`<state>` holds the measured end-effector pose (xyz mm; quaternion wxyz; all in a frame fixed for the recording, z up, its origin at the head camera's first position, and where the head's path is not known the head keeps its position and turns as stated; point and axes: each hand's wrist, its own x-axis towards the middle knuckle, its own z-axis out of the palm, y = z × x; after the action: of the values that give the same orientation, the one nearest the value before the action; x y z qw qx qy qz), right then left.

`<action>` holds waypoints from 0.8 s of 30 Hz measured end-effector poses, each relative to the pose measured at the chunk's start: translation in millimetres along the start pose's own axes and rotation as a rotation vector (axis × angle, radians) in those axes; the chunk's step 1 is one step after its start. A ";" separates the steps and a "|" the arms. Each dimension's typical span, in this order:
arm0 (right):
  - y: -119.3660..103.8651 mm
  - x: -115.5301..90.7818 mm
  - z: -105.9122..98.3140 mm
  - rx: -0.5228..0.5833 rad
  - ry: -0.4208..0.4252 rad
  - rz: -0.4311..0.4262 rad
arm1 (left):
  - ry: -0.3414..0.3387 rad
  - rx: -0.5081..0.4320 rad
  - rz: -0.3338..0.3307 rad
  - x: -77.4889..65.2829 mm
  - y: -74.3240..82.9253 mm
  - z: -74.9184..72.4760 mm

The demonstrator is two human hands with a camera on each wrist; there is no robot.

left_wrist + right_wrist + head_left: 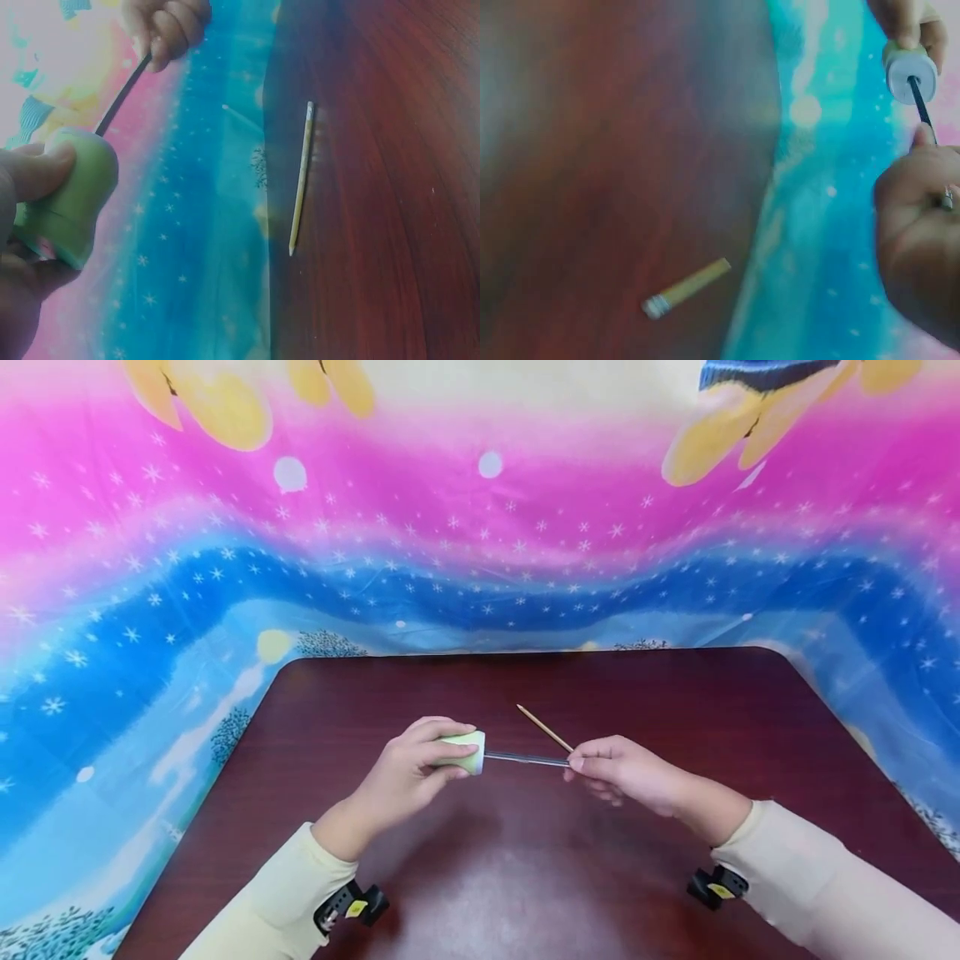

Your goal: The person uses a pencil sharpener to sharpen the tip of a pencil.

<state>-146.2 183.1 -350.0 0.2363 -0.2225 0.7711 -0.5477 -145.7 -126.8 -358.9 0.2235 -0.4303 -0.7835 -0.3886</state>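
Note:
My left hand [412,760] grips a light green pencil sharpener [468,753] with a white end face, thumb and fingers wrapped about its body. A dark pencil [525,759] runs from the hole in that face to my right hand [622,768], which pinches it between thumb and fingertips. In the right wrist view the pencil's silvery end [947,198] shows beside the palm, and its tip is hidden inside the sharpener. Both hands are held over the table. A yellow pencil [301,180] lies on the tabletop beyond them, its lower end overlapped by my right fingers in the head view.
The dark red-brown table [420,685] has rounded far corners and a glossy top. A pink and blue cloth [480,568] with snowflakes hangs round its far and side edges. A small black device [348,906] is strapped at each wrist.

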 end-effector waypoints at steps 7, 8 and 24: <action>13.6 7.7 2.8 -1.147 0.490 -0.778 | -0.035 -0.168 -0.430 -4.9 -0.4 -1.7; 14.9 9.2 3.7 -1.208 0.535 -0.889 | -0.040 -0.185 -0.458 -5.6 -1.4 -2.0; 15.0 4.0 23.6 -0.923 0.490 -0.863 | -0.119 -0.269 -0.451 -2.9 -2.8 -10.4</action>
<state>-136.3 167.7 -371.5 -0.3045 -0.4578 0.7994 -0.2421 -146.4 -137.5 -355.8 0.0256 -0.2926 -0.8127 -0.5033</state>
